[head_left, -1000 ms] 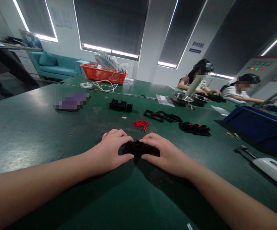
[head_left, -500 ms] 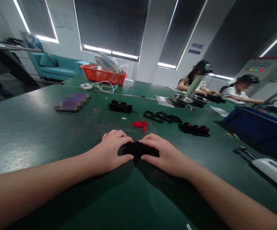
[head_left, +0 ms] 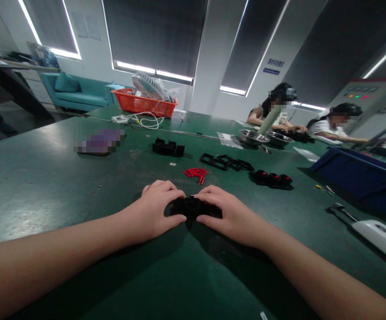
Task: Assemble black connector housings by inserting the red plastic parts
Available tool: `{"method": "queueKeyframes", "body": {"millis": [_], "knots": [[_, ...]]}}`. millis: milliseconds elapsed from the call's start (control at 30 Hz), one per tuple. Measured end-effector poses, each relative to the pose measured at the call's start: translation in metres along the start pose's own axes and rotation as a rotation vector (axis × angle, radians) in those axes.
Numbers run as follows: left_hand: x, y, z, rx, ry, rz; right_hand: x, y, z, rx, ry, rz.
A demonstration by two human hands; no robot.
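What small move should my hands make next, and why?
Perhaps free your right hand to pick up one small red stick-like piece while your left hand holds the elongated black part: such pieces lie just beyond, and no red shows on this part, unlike the red-dotted black assembly at right.

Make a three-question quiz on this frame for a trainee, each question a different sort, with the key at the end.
1. Which hand or hands hold the black part at the near side of the green table?
2. True or false: the loose red pieces lie farther from the camera than that part.
3. Which of these lies on the table just right of the black frames?
A) orange basket
B) black assembly with red bits
C) teal sofa

Key:
1. Both: the left hand and the right hand.
2. True.
3. B.
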State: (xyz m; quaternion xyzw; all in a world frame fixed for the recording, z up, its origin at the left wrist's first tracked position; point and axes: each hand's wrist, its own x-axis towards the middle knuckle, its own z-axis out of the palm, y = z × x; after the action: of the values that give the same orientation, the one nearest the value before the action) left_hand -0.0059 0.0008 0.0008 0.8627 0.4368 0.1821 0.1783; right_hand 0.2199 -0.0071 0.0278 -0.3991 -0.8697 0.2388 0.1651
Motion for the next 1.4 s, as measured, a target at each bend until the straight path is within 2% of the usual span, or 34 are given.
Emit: {"method": "queueKeyframes", "body": {"millis": [733,1400], "knots": [[0.0001,-0.0002,0.0007,0.008,0.005,0.004,0.0,-0.0008,0.0017,-0.008,0.032,-0.005],[-0.0004,0.0,0.0005,-0.008,0.01,0.004,-0.0003,-0.0011,-0.0001,-0.01,0.002,0.008]]}}
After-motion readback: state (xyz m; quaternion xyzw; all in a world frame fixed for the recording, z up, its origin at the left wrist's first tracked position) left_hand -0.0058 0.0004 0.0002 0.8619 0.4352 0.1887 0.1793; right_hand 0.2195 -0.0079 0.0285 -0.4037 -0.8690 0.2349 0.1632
